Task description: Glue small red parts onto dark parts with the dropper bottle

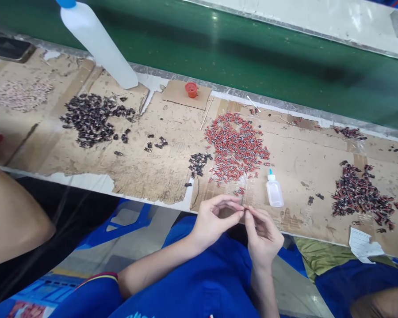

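My left hand point(220, 216) and my right hand point(262, 232) meet at the cardboard's near edge, fingertips almost touching. Between their pinched thumbs and forefingers is a tiny dark part point(244, 210), too small to make out clearly. Just beyond them spreads a pile of small red-and-metal pieces point(235, 145). A small cluster of black pieces point(199, 164) lies left of that pile. To the right of the red pile stands or lies a little clear squeeze bottle point(274, 192) with a blue tip. Farther right is a heap of mixed black-and-red pieces point(361, 194).
A tall white bottle point(99, 44) rises at the back left, near a larger black pile point(89, 119). A red cup point(191, 89) sits on a cardboard square. Neighbouring people show at left, by an arm point(13, 216), and at right. A torn paper point(365, 245) overhangs the edge.
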{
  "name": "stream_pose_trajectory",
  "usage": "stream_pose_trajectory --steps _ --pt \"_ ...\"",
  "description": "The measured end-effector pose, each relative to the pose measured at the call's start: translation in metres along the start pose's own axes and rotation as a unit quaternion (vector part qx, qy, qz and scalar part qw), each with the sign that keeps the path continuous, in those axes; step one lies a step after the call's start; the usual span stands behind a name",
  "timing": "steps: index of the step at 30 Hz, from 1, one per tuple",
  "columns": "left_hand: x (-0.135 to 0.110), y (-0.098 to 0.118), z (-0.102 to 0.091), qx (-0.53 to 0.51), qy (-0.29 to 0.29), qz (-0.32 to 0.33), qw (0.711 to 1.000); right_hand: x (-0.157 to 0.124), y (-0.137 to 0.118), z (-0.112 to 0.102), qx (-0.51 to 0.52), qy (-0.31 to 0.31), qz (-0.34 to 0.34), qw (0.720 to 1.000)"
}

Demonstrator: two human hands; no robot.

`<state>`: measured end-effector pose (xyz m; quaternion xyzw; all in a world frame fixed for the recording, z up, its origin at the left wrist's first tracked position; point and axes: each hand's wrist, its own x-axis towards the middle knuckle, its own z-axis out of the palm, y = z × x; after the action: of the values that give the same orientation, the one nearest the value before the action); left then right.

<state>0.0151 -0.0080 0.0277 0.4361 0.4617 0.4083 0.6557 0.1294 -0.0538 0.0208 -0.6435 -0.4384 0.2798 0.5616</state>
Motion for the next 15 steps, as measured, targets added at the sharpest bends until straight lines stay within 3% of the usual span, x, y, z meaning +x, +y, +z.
stream_pose_trajectory --steps 2,4,7,8,10,12,15 --pt "0.000 0.000 0.005 0.061 -0.005 0.061 0.996 0.006 0.001 -0.009 -0.005 0.011 -0.017 1.000" --pt "0.002 0.002 0.001 0.160 0.003 0.149 0.976 0.017 0.004 -0.021 -0.023 0.081 -0.025 0.996" --pt "0.008 0.008 -0.025 0.318 0.051 0.262 0.910 0.039 0.013 -0.047 -0.072 0.257 -0.025 0.963" --pt "0.009 0.009 -0.038 0.365 0.072 0.278 0.886 0.046 0.016 -0.056 -0.094 0.276 -0.022 0.956" --pt "0.012 0.008 -0.066 0.441 0.100 0.284 0.845 0.058 0.022 -0.068 -0.157 0.266 -0.042 0.950" --pt "0.014 0.003 -0.092 0.484 0.100 0.290 0.819 0.064 0.025 -0.071 -0.240 0.213 -0.065 0.945" --pt "0.014 -0.005 -0.117 0.496 0.094 0.299 0.810 0.067 0.025 -0.060 -0.355 0.124 -0.105 0.921"
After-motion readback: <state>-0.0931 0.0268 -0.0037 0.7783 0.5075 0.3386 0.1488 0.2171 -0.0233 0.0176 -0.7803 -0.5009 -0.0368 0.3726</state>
